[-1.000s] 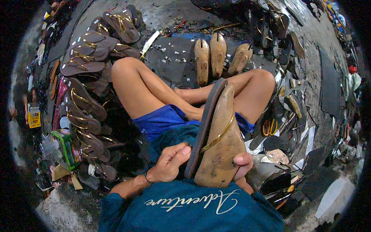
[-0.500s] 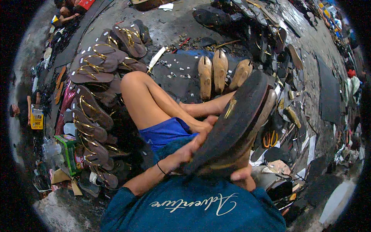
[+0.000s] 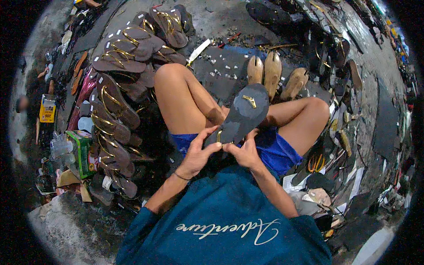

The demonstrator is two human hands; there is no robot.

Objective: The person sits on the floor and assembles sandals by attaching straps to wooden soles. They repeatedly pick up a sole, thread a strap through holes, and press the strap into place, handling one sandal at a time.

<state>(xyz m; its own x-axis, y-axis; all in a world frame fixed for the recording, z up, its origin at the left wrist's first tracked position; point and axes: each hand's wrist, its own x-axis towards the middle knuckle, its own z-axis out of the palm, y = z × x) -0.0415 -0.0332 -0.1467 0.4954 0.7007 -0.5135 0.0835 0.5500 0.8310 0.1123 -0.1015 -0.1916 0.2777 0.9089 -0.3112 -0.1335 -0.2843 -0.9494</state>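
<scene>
We have turned the flip-flop (image 3: 240, 121) over: a second ago it stood edge-on against a wooden last, and now its dark sole faces up. Our left hand (image 3: 197, 154) and right hand (image 3: 244, 154) both pinch its near end, thumbs by a thin gold strip (image 3: 219, 136), so we judge that the underside is now what we are working on. A gold tab (image 3: 249, 100) lies on a paler patch toward the far end. Whether that last is hidden underneath, we cannot tell; three other wooden lasts (image 3: 273, 73) sit just beyond.
</scene>
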